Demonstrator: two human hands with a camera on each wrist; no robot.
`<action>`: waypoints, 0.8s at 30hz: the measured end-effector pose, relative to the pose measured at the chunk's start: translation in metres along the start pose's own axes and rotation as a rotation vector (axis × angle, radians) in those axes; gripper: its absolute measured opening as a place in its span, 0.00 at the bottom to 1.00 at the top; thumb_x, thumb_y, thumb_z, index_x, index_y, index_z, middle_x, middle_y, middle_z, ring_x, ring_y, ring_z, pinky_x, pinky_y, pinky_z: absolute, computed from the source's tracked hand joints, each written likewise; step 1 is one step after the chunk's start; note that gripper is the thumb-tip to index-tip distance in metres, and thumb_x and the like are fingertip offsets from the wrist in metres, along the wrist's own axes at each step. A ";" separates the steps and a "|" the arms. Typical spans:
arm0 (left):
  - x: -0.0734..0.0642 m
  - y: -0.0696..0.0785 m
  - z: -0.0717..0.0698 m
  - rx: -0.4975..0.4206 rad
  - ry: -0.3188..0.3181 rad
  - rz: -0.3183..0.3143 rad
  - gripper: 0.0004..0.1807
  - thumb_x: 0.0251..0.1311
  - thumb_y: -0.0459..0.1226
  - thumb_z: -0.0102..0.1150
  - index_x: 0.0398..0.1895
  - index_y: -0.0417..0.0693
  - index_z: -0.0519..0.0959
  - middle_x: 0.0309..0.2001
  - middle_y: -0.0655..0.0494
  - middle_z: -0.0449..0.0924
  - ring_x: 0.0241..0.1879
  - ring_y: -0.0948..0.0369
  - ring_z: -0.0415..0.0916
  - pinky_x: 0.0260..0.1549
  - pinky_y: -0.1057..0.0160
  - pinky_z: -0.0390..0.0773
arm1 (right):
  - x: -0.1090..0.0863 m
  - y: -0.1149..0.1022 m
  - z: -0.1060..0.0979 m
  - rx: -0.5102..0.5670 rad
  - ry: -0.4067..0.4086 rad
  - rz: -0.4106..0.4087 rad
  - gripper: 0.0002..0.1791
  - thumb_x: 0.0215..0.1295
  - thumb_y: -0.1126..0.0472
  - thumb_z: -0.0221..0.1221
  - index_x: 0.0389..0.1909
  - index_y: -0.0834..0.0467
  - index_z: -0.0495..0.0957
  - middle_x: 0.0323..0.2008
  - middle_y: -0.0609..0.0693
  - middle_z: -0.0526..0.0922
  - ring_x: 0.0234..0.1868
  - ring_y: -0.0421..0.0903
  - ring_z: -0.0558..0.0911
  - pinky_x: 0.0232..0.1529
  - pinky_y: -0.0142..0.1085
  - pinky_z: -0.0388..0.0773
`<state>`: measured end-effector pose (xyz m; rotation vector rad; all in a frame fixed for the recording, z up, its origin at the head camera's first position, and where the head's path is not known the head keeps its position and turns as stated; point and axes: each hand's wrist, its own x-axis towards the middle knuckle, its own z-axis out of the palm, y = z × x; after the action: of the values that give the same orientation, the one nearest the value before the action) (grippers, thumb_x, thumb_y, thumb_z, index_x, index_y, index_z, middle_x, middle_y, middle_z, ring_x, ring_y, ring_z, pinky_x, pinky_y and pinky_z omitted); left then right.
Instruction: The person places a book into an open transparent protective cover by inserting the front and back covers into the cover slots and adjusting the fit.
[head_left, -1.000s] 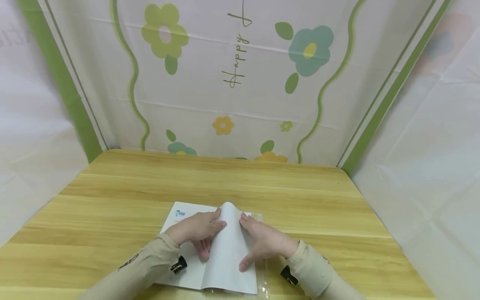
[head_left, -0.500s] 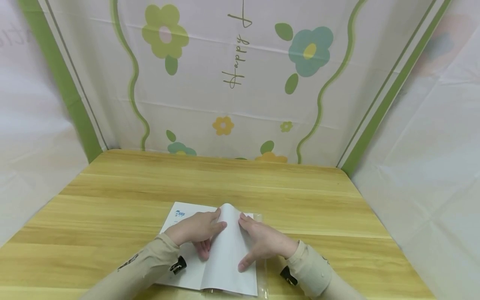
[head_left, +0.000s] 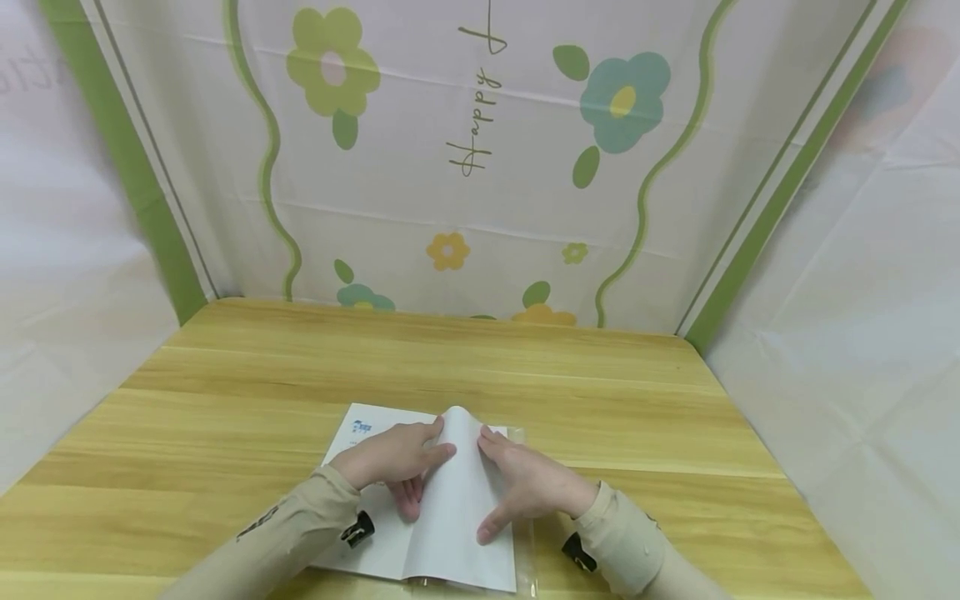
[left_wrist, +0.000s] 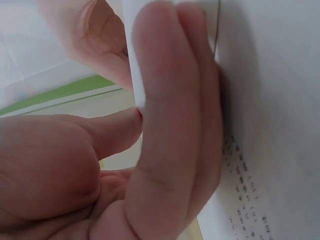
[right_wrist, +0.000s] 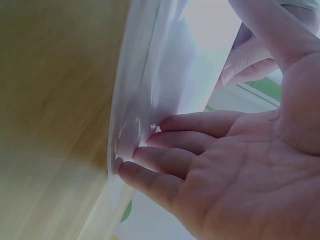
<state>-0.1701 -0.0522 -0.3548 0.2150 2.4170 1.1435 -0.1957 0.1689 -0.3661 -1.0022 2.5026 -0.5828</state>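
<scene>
A thin white booklet [head_left: 372, 542] lies open near the front edge of the table, with small blue print in its top left corner. Its right-hand page [head_left: 453, 517] bows upward. My left hand [head_left: 397, 458] pinches this raised page, the thumb on one side and the fingers on the other, as the left wrist view shows. A clear plastic cover [right_wrist: 137, 85] sticks out past the page's right side. My right hand [head_left: 528, 483] has its fingers extended, the fingertips at the clear plastic and the thumb lying over the page's right part.
The wooden table [head_left: 247, 375] reaches back to a white cloth [head_left: 405, 167] printed with flowers. Similar cloth hangs at both sides. Black clips [head_left: 357, 529] sit on the beige sleeves at both wrists.
</scene>
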 end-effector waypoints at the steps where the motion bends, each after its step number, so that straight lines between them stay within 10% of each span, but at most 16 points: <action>1: 0.000 0.000 0.000 0.002 0.003 0.001 0.37 0.75 0.46 0.48 0.76 0.33 0.49 0.17 0.44 0.79 0.11 0.55 0.78 0.16 0.59 0.82 | 0.000 0.000 0.000 -0.001 0.000 -0.001 0.70 0.34 0.43 0.80 0.72 0.73 0.52 0.73 0.68 0.51 0.73 0.59 0.55 0.71 0.48 0.53; 24: 0.003 -0.002 0.006 0.011 0.011 0.003 0.39 0.74 0.46 0.50 0.76 0.33 0.47 0.15 0.44 0.78 0.09 0.56 0.77 0.12 0.59 0.80 | -0.002 -0.002 0.002 0.004 0.008 -0.005 0.70 0.35 0.42 0.79 0.72 0.73 0.53 0.73 0.67 0.51 0.73 0.59 0.54 0.70 0.49 0.53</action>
<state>-0.1700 -0.0488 -0.3605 0.2166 2.4335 1.1364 -0.1922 0.1688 -0.3668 -1.0064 2.5054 -0.5936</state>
